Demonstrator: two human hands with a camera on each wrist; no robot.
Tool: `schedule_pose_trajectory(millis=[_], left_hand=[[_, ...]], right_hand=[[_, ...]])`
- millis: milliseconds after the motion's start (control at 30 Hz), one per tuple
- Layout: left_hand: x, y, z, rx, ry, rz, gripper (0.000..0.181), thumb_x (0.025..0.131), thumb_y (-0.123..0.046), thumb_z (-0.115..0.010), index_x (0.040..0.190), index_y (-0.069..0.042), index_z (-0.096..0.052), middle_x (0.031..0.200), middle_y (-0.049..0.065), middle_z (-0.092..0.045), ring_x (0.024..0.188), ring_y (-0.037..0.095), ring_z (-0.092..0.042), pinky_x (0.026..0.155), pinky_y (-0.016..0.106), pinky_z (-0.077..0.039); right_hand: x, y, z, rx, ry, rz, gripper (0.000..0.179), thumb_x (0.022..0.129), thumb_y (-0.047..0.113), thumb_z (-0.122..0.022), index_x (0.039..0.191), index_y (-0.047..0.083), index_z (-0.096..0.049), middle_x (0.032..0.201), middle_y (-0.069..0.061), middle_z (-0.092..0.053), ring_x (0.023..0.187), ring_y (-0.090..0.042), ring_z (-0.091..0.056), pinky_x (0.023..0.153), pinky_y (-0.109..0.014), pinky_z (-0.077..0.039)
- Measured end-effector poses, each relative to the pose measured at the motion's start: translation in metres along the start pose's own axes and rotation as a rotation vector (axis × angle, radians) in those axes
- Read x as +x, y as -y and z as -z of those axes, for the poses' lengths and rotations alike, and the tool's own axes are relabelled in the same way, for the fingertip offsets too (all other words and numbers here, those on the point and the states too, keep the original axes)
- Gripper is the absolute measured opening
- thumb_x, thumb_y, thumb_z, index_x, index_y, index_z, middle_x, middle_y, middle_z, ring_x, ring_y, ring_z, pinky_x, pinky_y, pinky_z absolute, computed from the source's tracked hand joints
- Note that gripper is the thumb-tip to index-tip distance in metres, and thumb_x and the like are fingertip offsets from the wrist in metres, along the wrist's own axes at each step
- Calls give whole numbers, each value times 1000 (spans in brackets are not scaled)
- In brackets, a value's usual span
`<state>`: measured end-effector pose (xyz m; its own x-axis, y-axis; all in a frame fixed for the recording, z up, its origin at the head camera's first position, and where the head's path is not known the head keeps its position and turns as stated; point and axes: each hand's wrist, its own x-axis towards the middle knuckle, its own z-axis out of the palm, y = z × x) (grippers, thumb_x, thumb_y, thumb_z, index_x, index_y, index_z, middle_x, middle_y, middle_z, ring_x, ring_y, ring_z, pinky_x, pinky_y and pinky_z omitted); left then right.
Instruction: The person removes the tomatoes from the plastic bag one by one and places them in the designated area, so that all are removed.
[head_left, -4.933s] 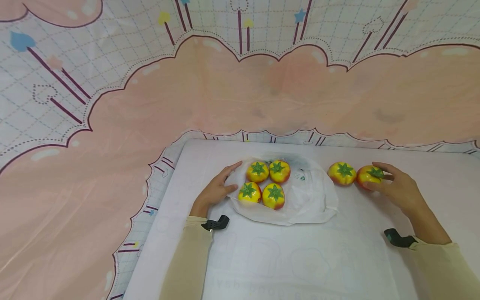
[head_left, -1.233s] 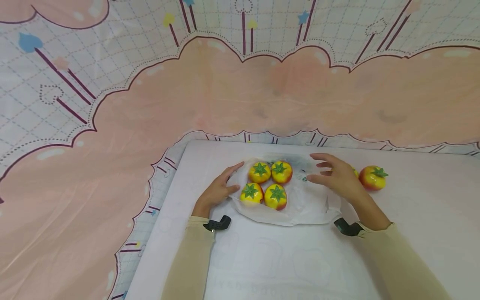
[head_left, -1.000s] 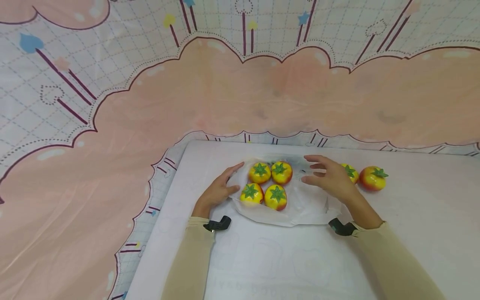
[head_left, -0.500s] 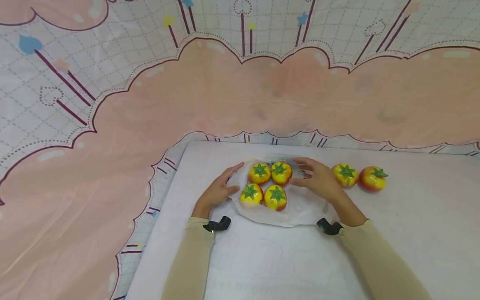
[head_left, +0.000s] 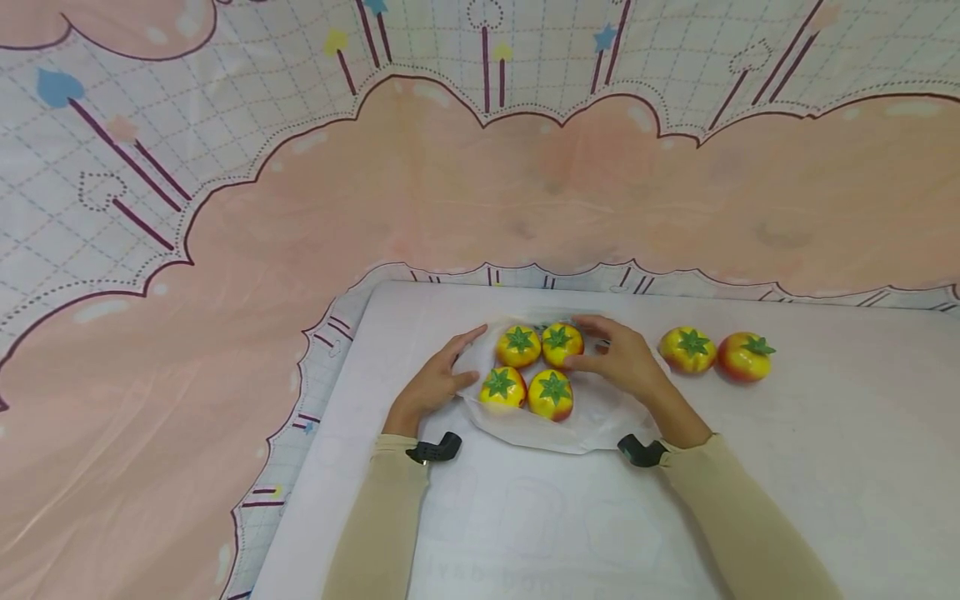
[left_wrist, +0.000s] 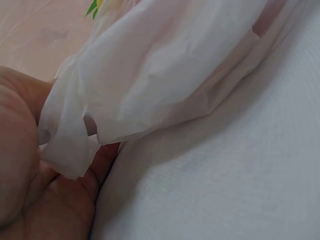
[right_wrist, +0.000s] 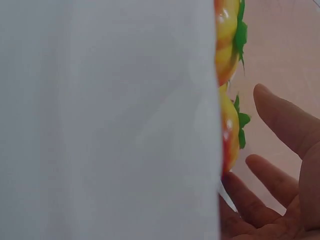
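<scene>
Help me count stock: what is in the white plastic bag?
Four yellow-red fruits show in the white plastic bag. Its near edge hides the base of the front-left fruit; the right hand covers part of the rear-right fruit. Anything beneath them is hidden.

The right hand (head_left: 622,354) has let go of the rightmost fruit (head_left: 742,360) and moved left over the bag (head_left: 517,432); its fingers and thumb now bracket the far right-hand fruit (head_left: 557,343) there, hiding a small green printed mark.
</scene>
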<state>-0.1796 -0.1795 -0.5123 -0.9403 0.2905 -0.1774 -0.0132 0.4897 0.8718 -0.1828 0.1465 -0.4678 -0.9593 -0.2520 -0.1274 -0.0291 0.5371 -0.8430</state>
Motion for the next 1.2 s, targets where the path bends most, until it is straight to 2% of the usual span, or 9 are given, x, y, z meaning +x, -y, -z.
schedule_pose_trajectory(millis=[500,1200], left_hand=[[1,2,1,-8,8,-8,76,95,-11,-67,147,-59,-40,166,-11,-32,158,23,-21,128,59,-14],[0,-2,2,20,0,-1,77,95,-12,-68,148,-59,-39,166,-10,-32,158,25,-22,127,59,-16]], right_hand=[[7,4,-14,12,-17,-13,70,87,31,-82,149,16,-52,153,-12,-50,137,-37,-52,113,-51,-47],[13,-3,-20,7,-22,-36,71,88,29,-82,150,17,-50,151,-12,-51,133,-36,-54,112,-51,-48]])
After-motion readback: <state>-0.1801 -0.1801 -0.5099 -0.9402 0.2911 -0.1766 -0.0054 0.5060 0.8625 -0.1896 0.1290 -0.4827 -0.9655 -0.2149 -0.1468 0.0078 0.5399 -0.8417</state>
